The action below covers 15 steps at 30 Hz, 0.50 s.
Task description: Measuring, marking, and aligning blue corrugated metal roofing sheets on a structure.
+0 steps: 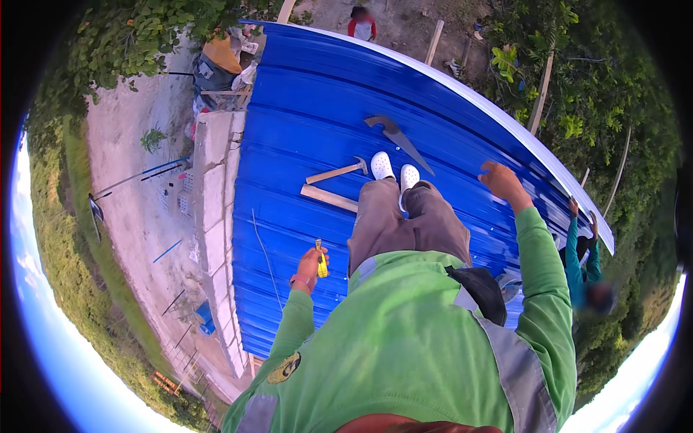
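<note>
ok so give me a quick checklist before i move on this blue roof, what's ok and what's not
1. Left hand has a grip on the yellow hand tool: ok
2. Right hand free of tools: ok, none shows in it
3. Space around the white clogs clear: not ok, claw hammer and handsaw lie close by
4. Handsaw safe from sliding on the blue metal roofing: cannot tell
5. Co-worker's hands away from the roof edge: not ok, they're at it
</note>
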Motion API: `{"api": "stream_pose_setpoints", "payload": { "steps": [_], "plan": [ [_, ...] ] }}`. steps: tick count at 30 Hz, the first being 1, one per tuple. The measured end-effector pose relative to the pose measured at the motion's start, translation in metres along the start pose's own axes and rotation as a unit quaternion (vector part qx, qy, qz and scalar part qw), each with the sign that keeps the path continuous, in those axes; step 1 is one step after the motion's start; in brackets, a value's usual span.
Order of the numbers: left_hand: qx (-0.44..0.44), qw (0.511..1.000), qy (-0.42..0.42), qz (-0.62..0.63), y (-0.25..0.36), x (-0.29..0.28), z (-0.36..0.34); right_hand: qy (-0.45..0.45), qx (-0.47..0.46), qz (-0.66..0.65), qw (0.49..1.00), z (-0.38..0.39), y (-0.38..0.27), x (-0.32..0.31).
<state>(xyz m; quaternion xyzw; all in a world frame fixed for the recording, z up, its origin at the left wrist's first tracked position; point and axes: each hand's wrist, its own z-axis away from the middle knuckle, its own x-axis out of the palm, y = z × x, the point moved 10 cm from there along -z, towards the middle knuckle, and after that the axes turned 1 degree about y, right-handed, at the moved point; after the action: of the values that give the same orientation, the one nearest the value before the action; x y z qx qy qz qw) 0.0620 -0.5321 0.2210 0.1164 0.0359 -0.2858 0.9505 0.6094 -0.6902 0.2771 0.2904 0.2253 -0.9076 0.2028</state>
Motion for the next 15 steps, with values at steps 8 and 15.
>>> {"api": "stream_pose_setpoints", "payload": {
  "steps": [8,15],
  "plan": [
    [0.023,1.000,-0.021,0.000,0.024,-0.013,-0.026,0.011,-0.004,0.005,1.000,-0.013,-0.017,-0.016],
    [-0.007,1.000,-0.006,0.010,0.009,-0.016,-0.034,-0.017,0.023,0.006,1.000,-0.007,-0.015,-0.006]
  ]
}}
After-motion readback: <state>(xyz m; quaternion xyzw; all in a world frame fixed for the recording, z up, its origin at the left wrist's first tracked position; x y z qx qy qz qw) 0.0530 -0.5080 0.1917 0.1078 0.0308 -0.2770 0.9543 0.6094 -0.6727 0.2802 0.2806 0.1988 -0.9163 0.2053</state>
